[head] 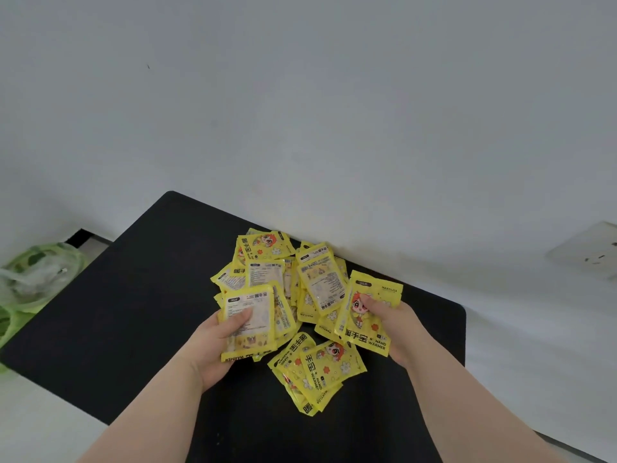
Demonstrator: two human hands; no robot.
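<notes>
Several yellow hand-warmer packets lie in a loose pile (300, 279) on a black table (140, 295) against the white wall. My left hand (217, 345) grips a small stack of packets (250, 319), thumb on top of the printed back side. My right hand (394, 325) holds a single packet (364, 322) face up, thumb pressed on its cartoon picture. A few more packets (314, 372) lie nearer to me between my forearms.
A green and clear plastic bag (30, 282) sits off the table's left edge. A white wall socket (591, 250) is on the wall at right. The table's far edge touches the wall behind the pile.
</notes>
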